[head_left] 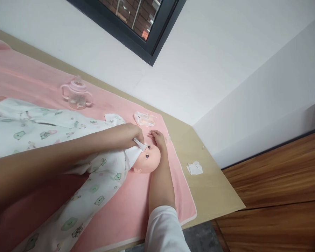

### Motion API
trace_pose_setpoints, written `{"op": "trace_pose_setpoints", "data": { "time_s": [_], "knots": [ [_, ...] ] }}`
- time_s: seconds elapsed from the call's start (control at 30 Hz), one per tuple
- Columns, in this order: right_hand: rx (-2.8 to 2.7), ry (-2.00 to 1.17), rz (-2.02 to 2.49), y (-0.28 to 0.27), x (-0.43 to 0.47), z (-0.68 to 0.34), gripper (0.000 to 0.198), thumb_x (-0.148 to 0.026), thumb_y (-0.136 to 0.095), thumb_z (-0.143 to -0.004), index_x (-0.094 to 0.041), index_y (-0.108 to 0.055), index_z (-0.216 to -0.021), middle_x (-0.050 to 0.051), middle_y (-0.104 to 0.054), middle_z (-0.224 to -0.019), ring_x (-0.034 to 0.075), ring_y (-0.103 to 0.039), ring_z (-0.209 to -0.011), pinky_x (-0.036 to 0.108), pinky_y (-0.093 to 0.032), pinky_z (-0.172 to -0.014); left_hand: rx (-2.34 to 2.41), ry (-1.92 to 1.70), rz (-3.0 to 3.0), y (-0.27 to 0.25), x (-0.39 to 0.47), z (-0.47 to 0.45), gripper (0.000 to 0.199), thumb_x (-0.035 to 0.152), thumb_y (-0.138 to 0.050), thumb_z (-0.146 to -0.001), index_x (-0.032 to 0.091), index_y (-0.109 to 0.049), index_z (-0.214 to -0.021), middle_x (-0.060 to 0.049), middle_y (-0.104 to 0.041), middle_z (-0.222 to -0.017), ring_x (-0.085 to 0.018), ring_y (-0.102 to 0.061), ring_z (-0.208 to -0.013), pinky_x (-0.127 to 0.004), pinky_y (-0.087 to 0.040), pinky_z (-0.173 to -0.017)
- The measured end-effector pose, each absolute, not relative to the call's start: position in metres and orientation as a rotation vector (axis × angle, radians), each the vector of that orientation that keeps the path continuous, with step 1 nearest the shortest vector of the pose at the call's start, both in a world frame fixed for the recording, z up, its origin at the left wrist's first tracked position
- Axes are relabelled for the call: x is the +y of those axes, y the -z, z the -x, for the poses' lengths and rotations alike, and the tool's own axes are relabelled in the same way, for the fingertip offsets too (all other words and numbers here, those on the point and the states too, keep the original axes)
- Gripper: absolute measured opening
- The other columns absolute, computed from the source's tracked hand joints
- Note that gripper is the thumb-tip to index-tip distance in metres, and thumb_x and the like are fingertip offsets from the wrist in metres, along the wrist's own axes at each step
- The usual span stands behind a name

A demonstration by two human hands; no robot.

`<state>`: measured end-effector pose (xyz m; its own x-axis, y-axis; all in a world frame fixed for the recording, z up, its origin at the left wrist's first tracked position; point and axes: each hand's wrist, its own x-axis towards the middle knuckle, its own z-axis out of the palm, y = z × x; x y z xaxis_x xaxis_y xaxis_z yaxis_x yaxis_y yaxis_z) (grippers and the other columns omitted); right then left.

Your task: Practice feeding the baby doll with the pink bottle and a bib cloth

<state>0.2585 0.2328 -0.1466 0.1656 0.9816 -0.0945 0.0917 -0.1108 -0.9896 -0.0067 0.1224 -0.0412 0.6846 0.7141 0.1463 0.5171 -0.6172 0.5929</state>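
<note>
A baby doll [149, 161] lies on its back on a pink mat [136, 206], in white clothing printed with green animal faces [94, 189]. My left hand [132, 134] is closed in a pinch on a white cloth [140, 144] at the lower part of the doll's face. More white fabric [132, 155] lies around the doll's chin and neck. My right hand [158, 137] rests beside the top of the doll's head with its fingers stretched out, and the forearm runs along the head. Nothing shows in its fingers.
A pink two-handled baby bottle [77, 94] stands on the mat's far side. A clear plastic packet [144, 119] lies beyond my hands. On the wooden table [210, 189] is a crumpled white tissue [194, 168]. Behind are a white wall and a dark window frame [152, 52].
</note>
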Motion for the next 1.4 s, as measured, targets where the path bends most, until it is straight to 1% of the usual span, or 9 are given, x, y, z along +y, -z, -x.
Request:
{"op": "trace_pose_setpoints", "data": {
  "time_s": [0.13, 0.37, 0.57, 0.73, 0.87, 1.03, 1.17, 1.23, 1.4],
  "knots": [
    [-1.113, -1.118, 1.425, 0.149, 0.235, -0.261, 0.008, -0.012, -0.062, -0.084, -0.016, -0.065, -0.09, 0.003, -0.072, -0.074, 0.015, -0.071, -0.08, 0.031, -0.059, -0.089, 0.959, -0.53, -2.377, 0.04, 0.123, 0.009, 0.026, 0.019, -0.054, -0.071, 0.023, -0.077, -0.083, -0.003, -0.073, -0.089, -0.019, -0.065, -0.075, -0.026, -0.043, -0.066],
    [-1.13, -1.131, 1.396, 0.156, 0.236, -0.263, 0.011, -0.012, -0.056, -0.088, -0.017, -0.065, -0.092, 0.001, -0.072, -0.074, 0.011, -0.071, -0.07, 0.028, -0.058, -0.091, 0.976, -0.577, -2.386, 0.038, 0.121, 0.01, 0.021, 0.024, -0.057, -0.071, 0.023, -0.076, -0.079, -0.005, -0.071, -0.081, -0.021, -0.064, -0.072, -0.027, -0.041, -0.06],
    [-1.129, -1.131, 1.383, 0.157, 0.235, -0.265, 0.01, -0.012, -0.058, -0.087, -0.017, -0.066, -0.092, 0.001, -0.074, -0.081, 0.011, -0.072, -0.072, 0.026, -0.059, -0.089, 1.015, -0.598, -2.402, 0.035, 0.121, 0.011, 0.023, 0.023, -0.056, -0.071, 0.024, -0.077, -0.08, -0.005, -0.072, -0.081, -0.022, -0.065, -0.074, -0.027, -0.041, -0.06],
    [-1.138, -1.125, 1.372, 0.156, 0.233, -0.265, 0.009, -0.014, -0.059, -0.086, -0.017, -0.066, -0.092, 0.002, -0.074, -0.084, 0.01, -0.072, -0.073, 0.026, -0.059, -0.089, 1.02, -0.624, -2.437, 0.04, 0.128, 0.011, 0.027, 0.019, -0.053, -0.07, 0.024, -0.078, -0.081, -0.005, -0.073, -0.082, -0.021, -0.065, -0.075, -0.028, -0.041, -0.063],
    [-1.146, -1.107, 1.381, 0.154, 0.23, -0.263, 0.011, -0.014, -0.059, -0.085, -0.017, -0.066, -0.093, 0.003, -0.074, -0.085, 0.011, -0.072, -0.075, 0.027, -0.058, -0.089, 1.039, -0.643, -2.448, 0.045, 0.134, 0.013, 0.027, 0.02, -0.053, -0.07, 0.024, -0.077, -0.081, -0.005, -0.072, -0.084, -0.021, -0.066, -0.077, -0.028, -0.041, -0.065],
    [-1.126, -1.127, 1.379, 0.148, 0.225, -0.259, 0.012, -0.012, -0.055, -0.086, -0.016, -0.065, -0.091, 0.003, -0.073, -0.08, 0.011, -0.071, -0.072, 0.027, -0.058, -0.085, 1.061, -0.736, -2.429, 0.036, 0.133, 0.018, 0.027, 0.024, -0.052, -0.074, 0.022, -0.076, -0.086, -0.004, -0.074, -0.094, -0.021, -0.067, -0.087, -0.027, -0.045, -0.072],
    [-1.2, -0.948, 1.332, 0.116, 0.221, -0.257, 0.012, -0.019, -0.059, -0.084, -0.017, -0.065, -0.094, 0.002, -0.073, -0.083, 0.011, -0.068, -0.071, 0.028, -0.058, -0.083, 1.078, -0.891, -2.396, 0.025, 0.134, 0.028, 0.032, 0.025, -0.047, -0.076, 0.019, -0.074, -0.093, -0.004, -0.072, -0.106, -0.022, -0.066, -0.099, -0.029, -0.047, -0.084],
    [-1.288, -0.829, 1.255, 0.086, 0.214, -0.254, 0.019, -0.026, -0.064, -0.082, -0.018, -0.066, -0.098, 0.002, -0.073, -0.089, 0.01, -0.067, -0.073, 0.029, -0.057, -0.087, 1.101, -0.997, -2.385, 0.02, 0.135, 0.036, 0.034, 0.028, -0.047, -0.075, 0.019, -0.074, -0.093, -0.004, -0.07, -0.113, -0.022, -0.065, -0.102, -0.029, -0.048, -0.088],
    [-1.64, -0.68, 0.995, 0.011, 0.174, -0.222, 0.034, -0.038, -0.072, -0.08, -0.021, -0.066, -0.109, 0.006, -0.073, -0.106, 0.016, -0.068, -0.095, 0.035, -0.053, -0.096, 1.164, -1.073, -2.411, 0.008, 0.137, 0.055, 0.034, 0.036, -0.048, -0.074, 0.021, -0.075, -0.09, -0.003, -0.061, -0.136, -0.026, -0.062, -0.116, -0.031, -0.048, -0.094]
  ]
}}
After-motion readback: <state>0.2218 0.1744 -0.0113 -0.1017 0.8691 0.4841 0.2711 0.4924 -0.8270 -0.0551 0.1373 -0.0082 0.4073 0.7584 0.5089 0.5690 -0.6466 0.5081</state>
